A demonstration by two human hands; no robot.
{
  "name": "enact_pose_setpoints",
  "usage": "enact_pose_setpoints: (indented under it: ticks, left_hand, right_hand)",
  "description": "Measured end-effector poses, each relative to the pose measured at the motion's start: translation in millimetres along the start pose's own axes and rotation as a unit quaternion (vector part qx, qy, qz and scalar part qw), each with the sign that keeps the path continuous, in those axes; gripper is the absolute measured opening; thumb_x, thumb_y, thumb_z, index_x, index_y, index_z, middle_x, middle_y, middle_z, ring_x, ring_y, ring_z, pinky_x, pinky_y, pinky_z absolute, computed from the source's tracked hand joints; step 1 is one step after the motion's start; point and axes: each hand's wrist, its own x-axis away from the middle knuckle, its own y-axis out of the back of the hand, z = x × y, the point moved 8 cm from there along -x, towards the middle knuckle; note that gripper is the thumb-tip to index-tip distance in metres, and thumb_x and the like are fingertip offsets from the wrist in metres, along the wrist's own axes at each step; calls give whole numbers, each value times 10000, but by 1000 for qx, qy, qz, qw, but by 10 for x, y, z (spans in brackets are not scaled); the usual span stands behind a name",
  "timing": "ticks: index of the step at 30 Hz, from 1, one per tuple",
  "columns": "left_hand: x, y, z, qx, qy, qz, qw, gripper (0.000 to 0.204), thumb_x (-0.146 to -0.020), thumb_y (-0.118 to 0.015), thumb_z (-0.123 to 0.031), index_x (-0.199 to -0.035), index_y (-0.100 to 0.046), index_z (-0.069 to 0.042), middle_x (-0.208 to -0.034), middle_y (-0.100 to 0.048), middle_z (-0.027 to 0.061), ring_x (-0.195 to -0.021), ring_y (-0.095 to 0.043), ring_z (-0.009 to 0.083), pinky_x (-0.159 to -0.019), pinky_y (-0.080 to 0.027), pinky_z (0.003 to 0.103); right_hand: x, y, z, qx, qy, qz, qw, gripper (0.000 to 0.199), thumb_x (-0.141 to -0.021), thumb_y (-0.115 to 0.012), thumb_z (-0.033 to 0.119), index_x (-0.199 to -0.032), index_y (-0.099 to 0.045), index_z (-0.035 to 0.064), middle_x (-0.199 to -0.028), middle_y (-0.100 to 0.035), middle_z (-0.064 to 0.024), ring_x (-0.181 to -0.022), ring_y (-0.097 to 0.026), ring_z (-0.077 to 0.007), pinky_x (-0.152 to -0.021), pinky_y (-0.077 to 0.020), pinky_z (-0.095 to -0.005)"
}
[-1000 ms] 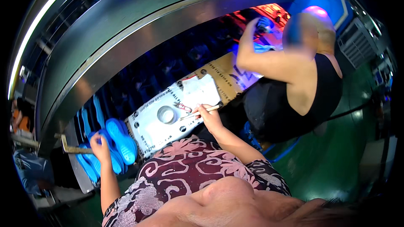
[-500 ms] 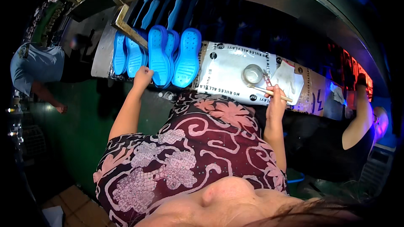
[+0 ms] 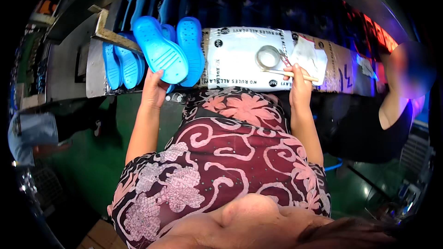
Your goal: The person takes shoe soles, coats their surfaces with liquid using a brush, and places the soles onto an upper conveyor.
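Observation:
My left hand (image 3: 154,88) grips the near end of a blue shoe sole (image 3: 161,50), thumb on its ribbed top face. That sole is tilted over other blue soles. Right beside it stands another blue sole (image 3: 191,48), and several more (image 3: 127,67) are lined up to the left. In my right hand (image 3: 301,87) is a thin brush (image 3: 310,78) with a pale wooden handle, its tip pointing left over a white printed sheet (image 3: 235,60). Just beyond the tip sits a round clear glass bowl (image 3: 268,57); its contents are hard to make out.
A red-handled tool (image 3: 284,58) and a crumpled white cloth or paper (image 3: 314,55) lie right of the bowl. An angled metal bracket (image 3: 113,37) juts over the left soles. Dark racks stand behind. One person (image 3: 369,124) is at the right, another (image 3: 32,131) at the far left.
My left hand has taken hold of a blue sole and tilted it, its near end swung right. My right hand keeps the brush beside the bowl. The whole view has shifted a little.

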Motion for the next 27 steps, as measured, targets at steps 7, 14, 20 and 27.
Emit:
enact_pose_setpoints:
  ticks: [7, 14, 20, 27]
  left_hand:
    - [69, -1006, 195, -218, -111, 104, 964, 569, -779, -550, -77, -1263, -254, -27, -1059, -507, 122, -855, -569, 183, -604, -511, 259]
    - [168, -1519, 165, -305, -238, 143, 911, 490, -763, -581, -44, -1179, -337, 45, -1005, -552, 140, -854, -580, 185, -763, -473, 298]
    - [282, -1683, 132, -288, -266, 166, 905, 477, -747, -590, -17, -1152, -349, 56, -989, -574, 160, -881, -589, 193, -778, -476, 304]
    - [271, -1635, 75, -323, -290, 150, 888, 506, -741, -605, -42, -1162, -341, 55, -974, -588, 164, -868, -598, 192, -766, -483, 307]
  right_hand:
    - [81, -135, 424, 19, 28, 42, 999, 310, -902, -482, 223, -782, -596, -39, -743, -589, -92, -649, -528, -136, -656, -410, -250]
    - [313, -504, 879, 197, 299, 116, 927, 214, -839, -541, 150, -684, -631, 34, -583, -572, -52, -578, -520, -187, -612, -389, -306]
    - [335, -579, 847, 257, 345, 128, 893, 179, -800, -579, 145, -647, -624, 65, -587, -572, -46, -570, -506, -207, -614, -372, -313]
    - [333, -473, 857, 300, 353, 110, 879, 176, -790, -586, 155, -634, -624, 82, -569, -563, -40, -566, -491, -210, -635, -364, -312]
